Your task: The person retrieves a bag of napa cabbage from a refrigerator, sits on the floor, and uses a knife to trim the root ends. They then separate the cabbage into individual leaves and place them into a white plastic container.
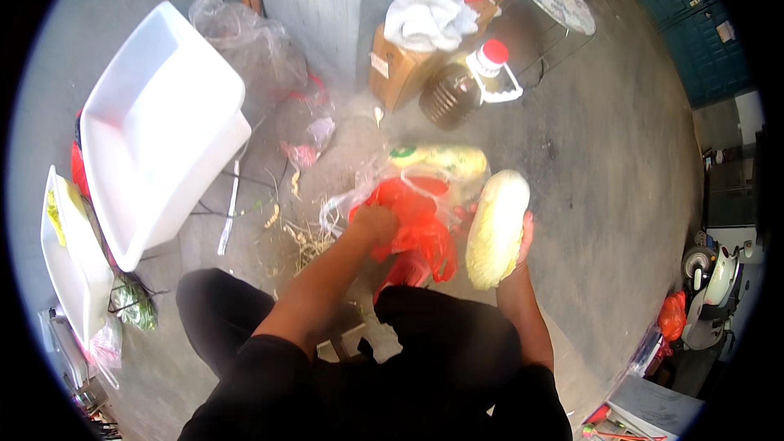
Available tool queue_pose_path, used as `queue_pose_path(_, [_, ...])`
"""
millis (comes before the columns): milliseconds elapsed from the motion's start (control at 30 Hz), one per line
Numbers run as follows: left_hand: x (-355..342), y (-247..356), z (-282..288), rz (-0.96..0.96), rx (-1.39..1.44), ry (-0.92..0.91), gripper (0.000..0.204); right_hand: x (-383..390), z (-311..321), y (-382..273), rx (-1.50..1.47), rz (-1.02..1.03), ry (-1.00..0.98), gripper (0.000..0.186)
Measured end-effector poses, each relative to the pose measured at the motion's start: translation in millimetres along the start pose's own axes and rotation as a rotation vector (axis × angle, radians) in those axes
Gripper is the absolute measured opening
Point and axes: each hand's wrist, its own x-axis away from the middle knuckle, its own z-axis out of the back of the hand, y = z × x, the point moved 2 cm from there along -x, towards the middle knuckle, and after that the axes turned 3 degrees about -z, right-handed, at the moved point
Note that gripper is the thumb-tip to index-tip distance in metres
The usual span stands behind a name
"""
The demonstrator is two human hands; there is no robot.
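Observation:
My right hand (525,241) is wrapped round the side of a long napa cabbage (499,229), pale yellow-green below and white at its top, held upright off to the right. My left hand (374,223) is closed on a red plastic bag (425,237) in front of my knees. Behind that bag lies a clear plastic bag (453,188) with another yellowish cabbage (441,161) in printed wrap. What is inside the red bag is hidden.
White plastic tubs (163,131) stand at the left, above a bag of green vegetables (135,302). A big oil jug (451,96) and a cardboard box (398,73) stand ahead by the pillar (318,16). Root scraps (309,243) litter the floor. A scooter (713,302) is far right.

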Motion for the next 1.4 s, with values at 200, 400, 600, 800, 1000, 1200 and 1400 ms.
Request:
queue_pose_path(200, [24,6,127,-0.062,0.119,0.546,0.018,-20,1,0,0.026,0.067,-0.04,0.08])
queue_pose_path(400, [9,3,245,-0.147,0.023,1.33,0.05,-30,-10,6,-0.085,0.108,-0.097,0.08])
queue_pose_path(600, [-35,-36,283,-0.022,-0.127,1.327,0.048,-29,7,5,-0.139,0.096,-0.101,0.085])
queue_pose_path(800, [-20,-29,319,-0.05,0.058,1.347,0.054,-32,7,7,-0.147,0.097,0.043,0.081])
queue_pose_path(1000, [-20,-22,256,-0.054,-0.074,1.087,0.063,-30,2,17,-0.106,0.093,0.058,0.084])
queue_pose_path(1200, [95,-43,131,-0.111,0.35,0.852,0.034,-48,-95,2,-0.01,-0.124,-0.494,0.09])
queue_pose_path(1400, [176,-61,64,0.225,0.194,0.129,0.027,-105,-229,75,0.219,-0.37,-0.481,0.079])
